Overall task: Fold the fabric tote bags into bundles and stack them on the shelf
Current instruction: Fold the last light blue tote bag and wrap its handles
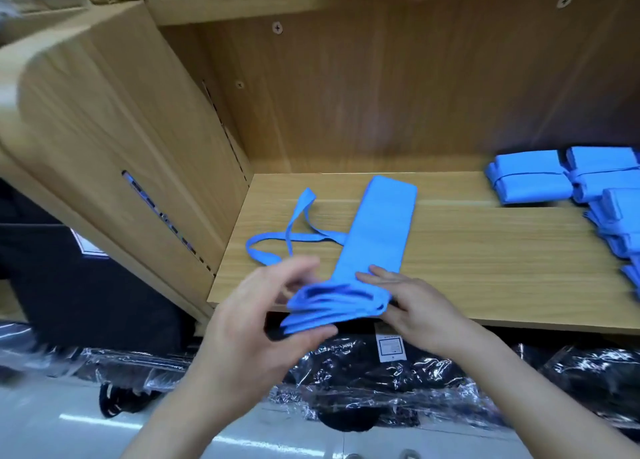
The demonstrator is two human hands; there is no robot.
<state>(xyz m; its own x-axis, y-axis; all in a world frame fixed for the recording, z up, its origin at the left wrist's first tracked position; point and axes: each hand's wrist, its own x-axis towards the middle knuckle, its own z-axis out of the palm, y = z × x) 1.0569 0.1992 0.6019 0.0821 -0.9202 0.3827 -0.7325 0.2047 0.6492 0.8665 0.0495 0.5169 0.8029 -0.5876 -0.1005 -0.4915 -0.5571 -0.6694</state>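
A blue fabric tote bag (375, 226), folded into a long narrow strip, lies on the wooden shelf (485, 257) and runs away from me. Its two handle straps (291, 231) trail in loops to the left. The near end of the strip is lifted off the shelf's front edge. My left hand (263, 316) grips that end, thumb underneath and fingers curled above it. My right hand (412, 306) lies on the strip's right side with its fingers flat on the fabric. Several finished blue bundles (533, 181), each tied with its strap, are stacked at the shelf's right end.
A wooden side panel (114, 153) walls the shelf on the left and a wooden back panel (381, 94) closes it behind. Below the shelf's front edge lie black items in clear plastic wrapping (381, 382) on a pale floor.
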